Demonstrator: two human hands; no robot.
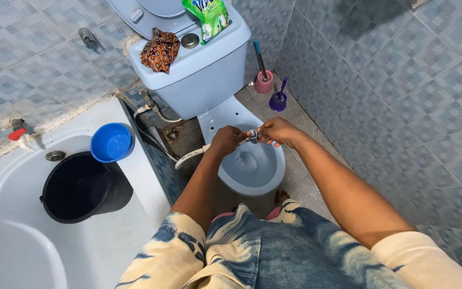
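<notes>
Left hand [224,141] fist round hose [191,156], right hand [278,131] fingers pinching sprayer head [253,136]

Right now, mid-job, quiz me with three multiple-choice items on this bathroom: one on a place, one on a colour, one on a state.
1. Where does the green packet lie?
A. on the toilet tank
B. in the bathtub
C. on the floor

2. What colour is the small bowl beside the black bucket?
A. red
B. blue
C. yellow

3. How do the hands stand over the toilet bowl?
A. both empty, apart
B. only one hand on the nozzle
C. left hand and right hand both on the spray nozzle of the white hose

Answers: 1 A, the packet rests on the tank's top. 2 B, the bowl is blue. 3 C, both hands meet at the metal nozzle.
</notes>
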